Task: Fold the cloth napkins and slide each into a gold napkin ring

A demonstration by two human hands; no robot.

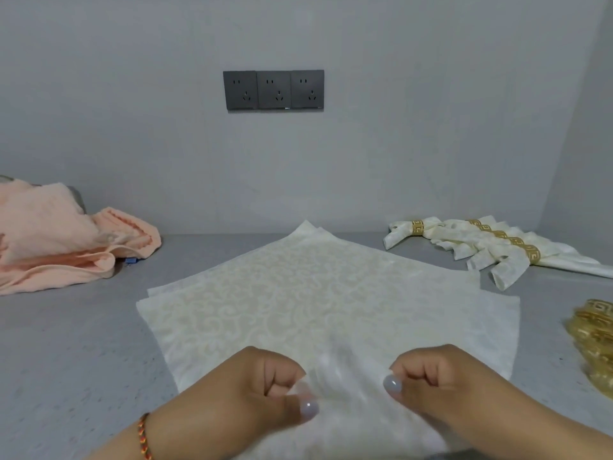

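Both grips pinching napkin edge

Soft, even, rather dim light with a cool grey cast fills the scene; no single source shows. Shadows are faint: a thin one under the folded napkin edges and a slight one below the towel on the tabletop. No glare anywhere. The picture is soft overall, with compression smear. The cloth between the left hand and right hand is blurred, its pattern washed out. Wide-angle distortion bends the wall corner at right and stretches the rings at the edge, which look smeared.
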